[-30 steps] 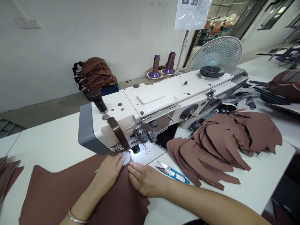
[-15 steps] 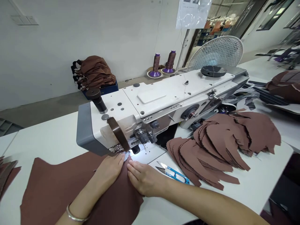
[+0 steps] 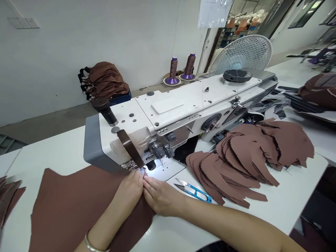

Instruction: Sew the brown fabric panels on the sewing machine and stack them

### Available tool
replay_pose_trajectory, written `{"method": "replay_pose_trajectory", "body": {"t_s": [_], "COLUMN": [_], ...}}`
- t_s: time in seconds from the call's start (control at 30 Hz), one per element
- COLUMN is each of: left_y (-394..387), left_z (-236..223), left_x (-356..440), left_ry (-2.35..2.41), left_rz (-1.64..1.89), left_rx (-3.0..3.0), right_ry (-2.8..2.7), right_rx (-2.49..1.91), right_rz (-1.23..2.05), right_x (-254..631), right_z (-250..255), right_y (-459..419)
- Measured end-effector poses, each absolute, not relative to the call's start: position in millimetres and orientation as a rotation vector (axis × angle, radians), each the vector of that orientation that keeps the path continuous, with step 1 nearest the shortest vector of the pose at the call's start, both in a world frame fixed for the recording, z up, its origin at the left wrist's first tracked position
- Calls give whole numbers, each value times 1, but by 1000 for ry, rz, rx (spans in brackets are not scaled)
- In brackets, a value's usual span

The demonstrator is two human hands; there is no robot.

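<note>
Left hand and right hand close together, fingertips meeting and pinching a limp brown fabric panel right at the presser foot of a white sewing machine. Light, soft, floppy stuff, best held flat near the edge. Just right, blue-handled thread snips, then stacked cut brown pieces

left hand: slid in toward the needle, now up against the right hand | brown fabric sheet: shifted up nearer the presser foot | pale scalloped piece: barely showing now, mostly hidden by the fingers
</note>
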State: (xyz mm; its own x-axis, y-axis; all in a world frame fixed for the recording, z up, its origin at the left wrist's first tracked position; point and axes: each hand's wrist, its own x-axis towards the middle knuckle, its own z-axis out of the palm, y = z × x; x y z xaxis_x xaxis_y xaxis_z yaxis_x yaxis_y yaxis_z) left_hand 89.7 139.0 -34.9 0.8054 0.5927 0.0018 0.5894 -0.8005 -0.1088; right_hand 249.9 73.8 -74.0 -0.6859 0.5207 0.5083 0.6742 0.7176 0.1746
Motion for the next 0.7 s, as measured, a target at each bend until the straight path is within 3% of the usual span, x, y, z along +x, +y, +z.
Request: {"method": "replay_pose_trajectory", "body": {"t_s": [0.23,0.47,0.7], "left_y": [132,139,136], "left_z": [-38,-23,-38], "left_x": [97,102,97], "left_ry": [-1031,-1230,-1291], "left_rz": [-40,210,20], "left_rx": [-2787,-2893,-2831], "right_ry": [-2485,-2528,-2381], "right_rx": [-906,-916,-960], "right_rz": [-583,-675,-780], "right_x": [246,240,223], "right_z": [-72,-68,-70], "right_y": [70,78,62]}}
